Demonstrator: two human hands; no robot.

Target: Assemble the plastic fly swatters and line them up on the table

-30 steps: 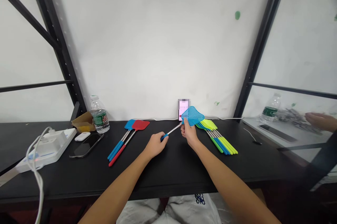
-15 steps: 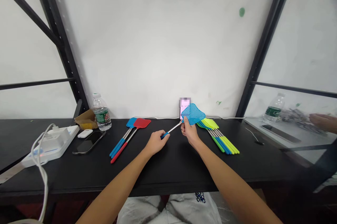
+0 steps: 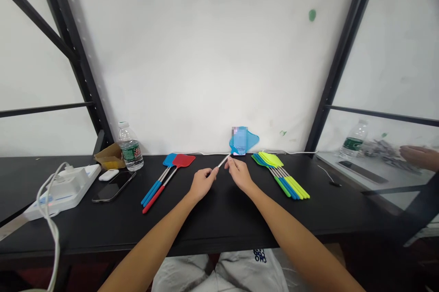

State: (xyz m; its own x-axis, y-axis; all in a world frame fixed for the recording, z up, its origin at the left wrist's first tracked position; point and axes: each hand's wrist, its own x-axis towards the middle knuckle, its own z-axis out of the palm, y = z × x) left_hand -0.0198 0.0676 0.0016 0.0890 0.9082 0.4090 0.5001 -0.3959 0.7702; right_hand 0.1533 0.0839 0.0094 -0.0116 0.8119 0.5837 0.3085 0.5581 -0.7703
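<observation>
Pinching the thin metal shaft of a blue fly swatter point(image 3: 251, 140), the left hand point(image 3: 203, 185) sits just above the tabletop point(image 3: 219, 219), closed around the shaft's lower end. The right hand point(image 3: 239, 175) is close beside it, not touching it, with its fingertips point(image 3: 227, 164) at the shaft; whether they grip it, I cannot tell. The swatter slants up and away from the hands, past the back edge of the tabletop, and its mesh head overlaps a propped phone point(image 3: 239, 141) at the wall, whose screen is blurred.

A narrow gap separates the left hand from a blue swatter and a red swatter point(image 3: 183, 160) lying side by side. A similar gap lies between the right hand and a fanned stack of green, yellow and blue swatters point(image 3: 284, 180). Both forearms cross the front edge, leaving a broad band of black surface ahead of it.

Farther left stand a water bottle point(image 3: 131, 148) and a torn cardboard box point(image 3: 109, 156), near a dark smartphone point(image 3: 113, 186) and a white power strip point(image 3: 63, 186). At the far right, well apart, another hand point(image 3: 418, 157) shows beyond a glass pane; it may be a reflection.
</observation>
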